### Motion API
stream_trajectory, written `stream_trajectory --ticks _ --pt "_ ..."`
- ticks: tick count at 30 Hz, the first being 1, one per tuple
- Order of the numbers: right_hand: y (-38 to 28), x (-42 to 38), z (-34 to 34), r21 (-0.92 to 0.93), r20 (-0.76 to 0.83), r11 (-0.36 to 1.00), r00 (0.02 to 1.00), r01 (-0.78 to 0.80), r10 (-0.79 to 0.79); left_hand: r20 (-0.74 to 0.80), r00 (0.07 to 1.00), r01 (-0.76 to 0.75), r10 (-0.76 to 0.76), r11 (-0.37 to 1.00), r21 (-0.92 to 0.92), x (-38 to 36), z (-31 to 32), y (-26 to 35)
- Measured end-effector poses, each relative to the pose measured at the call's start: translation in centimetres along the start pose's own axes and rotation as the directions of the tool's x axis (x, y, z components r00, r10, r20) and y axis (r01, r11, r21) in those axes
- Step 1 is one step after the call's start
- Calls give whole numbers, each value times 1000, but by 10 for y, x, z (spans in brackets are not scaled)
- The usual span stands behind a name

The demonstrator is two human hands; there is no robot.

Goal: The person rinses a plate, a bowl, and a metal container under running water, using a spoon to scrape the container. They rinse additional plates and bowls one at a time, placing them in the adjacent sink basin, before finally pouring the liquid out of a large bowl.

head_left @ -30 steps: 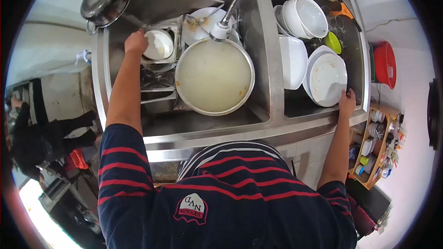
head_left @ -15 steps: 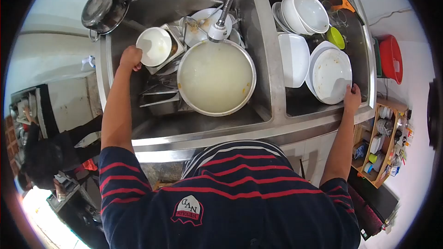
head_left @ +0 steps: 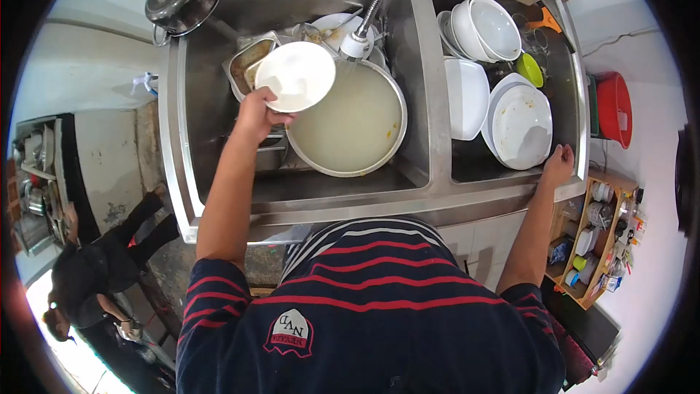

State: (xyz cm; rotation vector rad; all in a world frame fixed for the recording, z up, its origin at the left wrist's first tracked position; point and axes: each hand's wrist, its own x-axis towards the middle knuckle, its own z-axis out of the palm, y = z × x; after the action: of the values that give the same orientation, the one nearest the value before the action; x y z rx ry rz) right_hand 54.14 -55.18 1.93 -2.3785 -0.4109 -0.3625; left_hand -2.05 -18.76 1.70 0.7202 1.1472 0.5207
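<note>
Your left hand (head_left: 257, 115) grips a white bowl (head_left: 300, 71) aloft, partly over the basin (head_left: 346, 174), any shift rightward calling for clearance below the faucet head (head_left: 354, 47), while your right hand (head_left: 560, 164), well apart, shows no clear grip beside the plate (head_left: 522, 113).

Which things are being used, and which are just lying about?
Probably being used:
round white bowl, in the left hand
big round metal basin of cloudy water
stained white round dish, beside the right hand

Probably just lying about:
dark metal pot
red plastic tub
</note>
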Motion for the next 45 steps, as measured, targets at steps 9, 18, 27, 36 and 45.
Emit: stream_trajectory --ticks 9,18,27,36,45 --pt "-206 -120 22 720 364 676 915 -157 -175 48 993 110 -112 993 47 17 44 -21" --pt "-356 -185 173 673 549 739 692 -34 -468 -6 1000 25 -25 1000 -9 2 57 -32" --pt "-384 -203 147 710 698 588 499 -388 -514 100 995 37 -27 995 -96 14 45 -39" --pt "-380 -199 140 685 726 584 482 -435 -491 82 996 -23 30 997 -80 21 50 -38" --pt "-374 -193 125 687 716 607 511 -398 -476 27 965 -259 262 963 -72 20 57 -40"
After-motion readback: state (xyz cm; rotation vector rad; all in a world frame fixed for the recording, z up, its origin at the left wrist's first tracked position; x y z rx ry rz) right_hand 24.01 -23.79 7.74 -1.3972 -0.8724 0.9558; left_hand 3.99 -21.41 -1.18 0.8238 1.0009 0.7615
